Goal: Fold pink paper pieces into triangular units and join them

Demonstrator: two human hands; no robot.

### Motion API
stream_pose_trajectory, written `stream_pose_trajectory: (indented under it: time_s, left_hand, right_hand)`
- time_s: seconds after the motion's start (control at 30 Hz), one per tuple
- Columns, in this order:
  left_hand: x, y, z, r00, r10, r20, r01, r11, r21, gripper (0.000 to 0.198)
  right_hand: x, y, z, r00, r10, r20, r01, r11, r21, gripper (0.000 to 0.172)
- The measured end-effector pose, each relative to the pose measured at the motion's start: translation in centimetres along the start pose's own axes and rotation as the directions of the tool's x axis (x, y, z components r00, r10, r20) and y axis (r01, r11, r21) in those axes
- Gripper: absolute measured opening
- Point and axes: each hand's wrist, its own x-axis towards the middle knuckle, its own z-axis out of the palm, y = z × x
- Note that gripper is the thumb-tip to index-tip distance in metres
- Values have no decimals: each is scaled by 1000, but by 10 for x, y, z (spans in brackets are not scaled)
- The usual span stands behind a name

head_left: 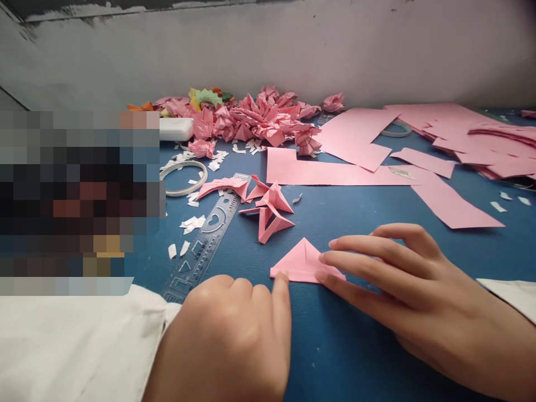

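Note:
A small folded pink paper triangle point(304, 262) lies on the blue table point(335, 340), its peak pointing away from me. My left hand point(238, 329) is closed except for one finger, whose tip presses the triangle's left bottom corner. From the right, my right hand point(410, 279) reaches in with fingers stretched and apart, fingertips resting on the triangle's right side. Just behind the triangle are folded pink paper pieces point(272, 206), and a clear plastic ruler point(209, 234) lies slanted to the left.
Crumpled pink pieces point(268, 117) are heaped by the wall. Pink sheets point(360, 131) and cut strips point(456, 201) cover the back right. A tape roll point(204, 181) and white scraps point(192, 224) lie left of centre. A blurred area covers the far left.

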Motion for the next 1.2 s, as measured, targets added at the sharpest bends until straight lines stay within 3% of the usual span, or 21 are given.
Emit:
stream_pose_trajectory:
  time_s: [0.13,0.3,0.43,0.57,0.8,1.0,1.2]
  left_hand:
    - [1,-5,-4,999,43,3,-43,998,44,27]
    - [3,-6,-2,996,91,-13,-90,995,46,27]
    - [7,-7,7,997,34,-68,-41,995,-96,31]
    - [9,-8,11,988,-13,-154,-7,992,-127,34]
    - [6,-9,10,992,58,-114,-83,970,-230,33]
    - [7,-9,6,990,100,-99,-123,958,-260,46]
    - [5,-9,4,991,105,-87,-124,956,-266,35]
  right_hand:
    - [-2,-2,-3,998,51,-42,-47,995,84,35]
    - [-7,-4,-4,999,46,1,-46,999,18,34]
    - [-4,4,-3,999,-34,-24,35,999,29,31]
    - [4,13,-4,999,-44,-32,46,998,49,27]
    - [12,11,-5,999,-44,-23,47,983,180,21]
    - [13,10,-4,999,-38,-16,41,968,247,13]
    - [15,9,-5,999,-11,53,-6,950,312,13]
